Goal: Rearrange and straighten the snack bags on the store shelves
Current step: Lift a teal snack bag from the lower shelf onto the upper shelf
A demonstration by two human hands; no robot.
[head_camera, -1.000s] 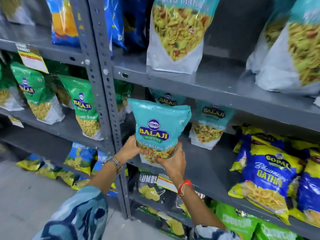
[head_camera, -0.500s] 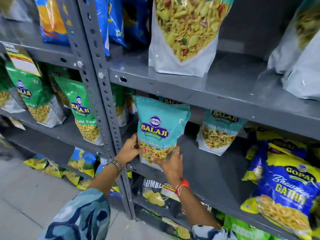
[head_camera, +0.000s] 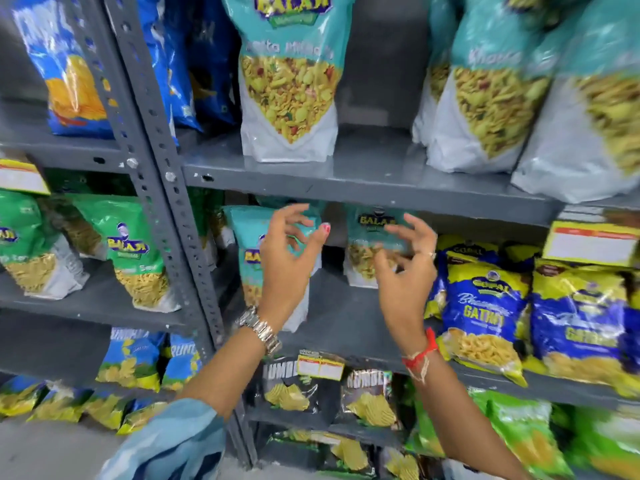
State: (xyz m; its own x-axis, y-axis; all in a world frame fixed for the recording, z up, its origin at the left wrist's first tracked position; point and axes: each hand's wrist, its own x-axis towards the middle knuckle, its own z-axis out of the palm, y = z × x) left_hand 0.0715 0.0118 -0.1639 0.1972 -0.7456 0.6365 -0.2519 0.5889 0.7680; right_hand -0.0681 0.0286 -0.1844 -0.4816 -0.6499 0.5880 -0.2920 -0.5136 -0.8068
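Teal bags are standing on the grey metal shelf (head_camera: 346, 317) in the middle of the rack — one teal bag (head_camera: 252, 247) near the left upright (head_camera: 173, 216), a second one (head_camera: 374, 244) farther back and to the right. The left hand (head_camera: 287, 261) is hovering in front of the near bag, fingers spread and curled, gripping nothing; whether a fingertip is brushing the bag's top cannot be told through the blur. The right hand (head_camera: 405, 271) is hanging before the far bag, likewise loose and empty. A metal watch (head_camera: 259, 329) is sitting on the left wrist, a red thread (head_camera: 420, 355) on the right, and a blue sleeve (head_camera: 173, 441) is showing at the bottom.

On the same shelf to the right, blue-and-yellow bags (head_camera: 485, 306) are leaning forward in a row. On the shelf above (head_camera: 346, 174), big teal-and-white pouches (head_camera: 287, 81) are standing upright, well apart from each other. In the left bay, green bags (head_camera: 131, 251) are standing on their own shelf — blue bags (head_camera: 65, 64) above them. Black bags (head_camera: 298, 386) are sitting below, behind a price tag (head_camera: 320, 367).
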